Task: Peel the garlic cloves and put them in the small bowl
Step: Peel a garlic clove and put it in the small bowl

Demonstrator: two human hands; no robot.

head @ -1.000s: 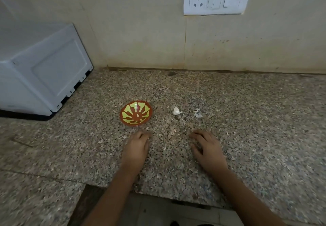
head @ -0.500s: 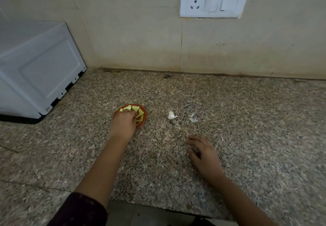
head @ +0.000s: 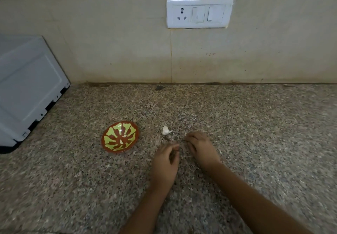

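Back from the bowl comes the left hand, which half a second ago was reaching into it. It now sits at 6 o'clock of the unpeeled clove. Meanwhile the right hand has slid forward over the spot where a scrap of skin lay.

From where I stand the left fingers are loosely curled, thumb near forefinger, with nothing showing between them. The right fingers are bent with their tips down on the worktop. Whether they have pinched that scrap I cannot tell, as the hand hides it.

What matters next is the clove. It lies on the worktop at 12 o'clock from the left fingertips and about 10 o'clock from the right ones, close to both and touched by neither. Its long axis runs roughly 9 to 3, with the thin tail pointing to 3. The left hand looks a shade nearer, so I'd expect it to pick the clove up.

The bowl stands at 9 o'clock of the clove, a little apart. A pale peeled clove lies near its middle, and possibly a second small piece is beside it.
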